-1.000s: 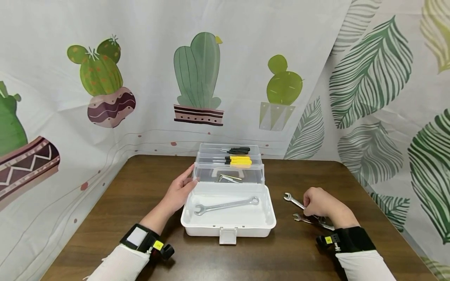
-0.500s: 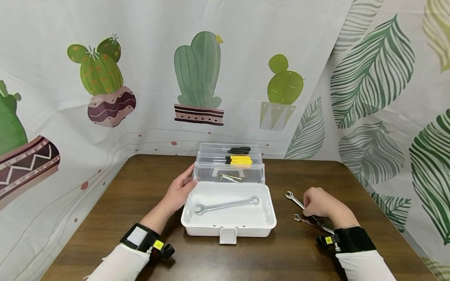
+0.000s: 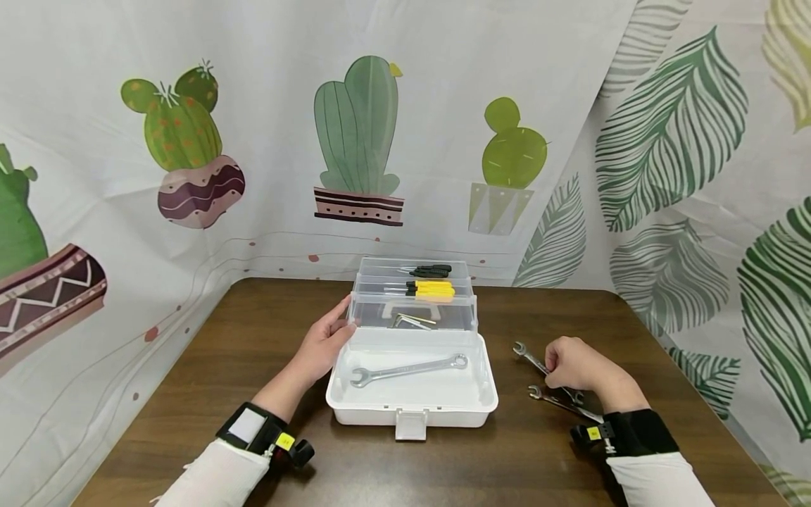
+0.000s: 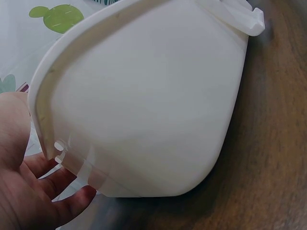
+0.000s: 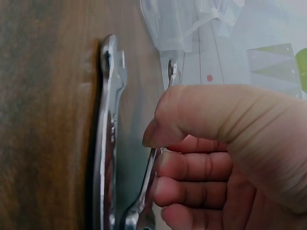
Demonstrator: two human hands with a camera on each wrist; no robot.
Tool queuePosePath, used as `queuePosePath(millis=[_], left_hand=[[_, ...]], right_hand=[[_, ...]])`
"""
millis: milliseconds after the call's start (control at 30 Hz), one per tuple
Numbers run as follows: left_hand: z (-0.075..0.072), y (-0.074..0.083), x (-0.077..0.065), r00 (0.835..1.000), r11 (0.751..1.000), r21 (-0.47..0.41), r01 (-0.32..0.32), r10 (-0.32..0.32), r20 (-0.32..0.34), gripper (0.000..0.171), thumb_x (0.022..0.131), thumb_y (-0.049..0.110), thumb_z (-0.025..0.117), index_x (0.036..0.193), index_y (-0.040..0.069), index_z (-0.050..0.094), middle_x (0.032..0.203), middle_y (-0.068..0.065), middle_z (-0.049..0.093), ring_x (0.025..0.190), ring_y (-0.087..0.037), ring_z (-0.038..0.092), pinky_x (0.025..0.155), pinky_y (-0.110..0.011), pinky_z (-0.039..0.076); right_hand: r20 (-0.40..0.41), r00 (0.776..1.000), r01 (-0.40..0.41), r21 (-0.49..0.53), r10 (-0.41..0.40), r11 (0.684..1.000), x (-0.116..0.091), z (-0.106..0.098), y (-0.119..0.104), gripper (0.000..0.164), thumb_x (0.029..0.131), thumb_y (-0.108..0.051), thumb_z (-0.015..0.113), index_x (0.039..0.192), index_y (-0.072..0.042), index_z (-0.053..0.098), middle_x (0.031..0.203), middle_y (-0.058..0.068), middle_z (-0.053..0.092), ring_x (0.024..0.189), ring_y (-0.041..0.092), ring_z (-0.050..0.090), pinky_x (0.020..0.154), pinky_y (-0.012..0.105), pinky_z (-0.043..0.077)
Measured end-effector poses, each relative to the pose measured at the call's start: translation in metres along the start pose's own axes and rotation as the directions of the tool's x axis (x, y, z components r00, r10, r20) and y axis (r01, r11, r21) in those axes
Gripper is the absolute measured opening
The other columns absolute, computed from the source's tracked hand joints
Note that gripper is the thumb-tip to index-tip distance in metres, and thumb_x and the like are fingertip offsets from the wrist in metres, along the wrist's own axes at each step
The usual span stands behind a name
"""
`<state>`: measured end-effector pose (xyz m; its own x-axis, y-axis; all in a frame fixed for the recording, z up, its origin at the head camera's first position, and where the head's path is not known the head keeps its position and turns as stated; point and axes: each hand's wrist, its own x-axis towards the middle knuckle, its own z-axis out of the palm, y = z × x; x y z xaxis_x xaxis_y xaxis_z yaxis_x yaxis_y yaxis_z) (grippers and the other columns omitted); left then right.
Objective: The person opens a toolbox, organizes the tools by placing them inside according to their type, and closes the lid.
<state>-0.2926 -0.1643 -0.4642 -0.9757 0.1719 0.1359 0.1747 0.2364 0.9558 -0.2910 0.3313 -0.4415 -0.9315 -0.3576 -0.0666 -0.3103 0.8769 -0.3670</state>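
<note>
My right hand (image 3: 579, 366) pinches a combination wrench (image 3: 531, 358) between thumb and fingers, right of the toolbox. In the right wrist view, the thumb and fingertips meet on that wrench's shaft (image 5: 149, 175). Beside it on the table lies a second wrench (image 3: 550, 398). The white toolbox (image 3: 412, 417) stands with its lid raised, and a larger combination wrench (image 3: 408, 370) lies in its bottom. At the box's back left corner, my left hand (image 3: 323, 345) touches the side near the hinge with loosely extended fingers.
Clear trays (image 3: 370, 310) stand fanned out at the back of the box. They hold black-handled screwdrivers (image 3: 431, 271), yellow-handled screwdrivers (image 3: 434, 289) and hex keys (image 3: 412, 322). A latch (image 3: 410, 427) hangs at the front. The wooden table (image 3: 253, 331) meets a patterned cloth behind.
The pinched wrench has shifted and turned slightly under my right hand, its far end moving a little. My left hand and the toolbox stay where they were.
</note>
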Motion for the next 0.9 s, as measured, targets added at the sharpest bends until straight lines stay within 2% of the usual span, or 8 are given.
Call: queuePosePath(millis=[333, 633, 900], left_hand=[[-0.001, -0.001, 0.001, 1.000, 1.000, -0.004, -0.006, 0.006, 0.002, 0.060, 0.108, 0.024, 0.052, 0.163, 0.034, 0.029, 0.145, -0.029, 0.058, 0.125, -0.033, 0.064, 0.096, -0.033, 0.057], [-0.001, 0.000, 0.000, 1.000, 1.000, 0.004, -0.007, 0.007, 0.004, 0.060, 0.108, 0.025, 0.052, 0.163, 0.034, 0.028, 0.144, -0.028, 0.058, 0.124, -0.033, 0.065, 0.097, -0.037, 0.057], [0.000, 0.000, 0.000, 1.000, 1.000, 0.000, -0.006, 0.006, 0.002, 0.060, 0.109, 0.024, 0.052, 0.162, 0.036, 0.029, 0.145, -0.028, 0.058, 0.125, -0.034, 0.065, 0.098, -0.040, 0.057]], right_hand=[[-0.016, 0.998, 0.061, 0.026, -0.060, 0.998, -0.001, -0.005, -0.002, 0.018, 0.069, -0.006, 0.075, 0.073, -0.013, 0.059, 0.062, -0.007, 0.052, 0.059, 0.010, 0.047, 0.057, 0.027, 0.040], [-0.035, 0.996, 0.084, 0.069, -0.082, 0.994, -0.002, -0.011, -0.003, 0.019, 0.070, -0.006, 0.075, 0.075, -0.013, 0.059, 0.063, -0.008, 0.051, 0.060, 0.008, 0.047, 0.057, 0.025, 0.040], [-0.075, 0.987, 0.147, 0.080, -0.141, 0.986, -0.005, -0.020, -0.016, 0.020, 0.072, -0.004, 0.075, 0.076, -0.014, 0.057, 0.065, -0.009, 0.050, 0.060, 0.005, 0.046, 0.058, 0.023, 0.039]])
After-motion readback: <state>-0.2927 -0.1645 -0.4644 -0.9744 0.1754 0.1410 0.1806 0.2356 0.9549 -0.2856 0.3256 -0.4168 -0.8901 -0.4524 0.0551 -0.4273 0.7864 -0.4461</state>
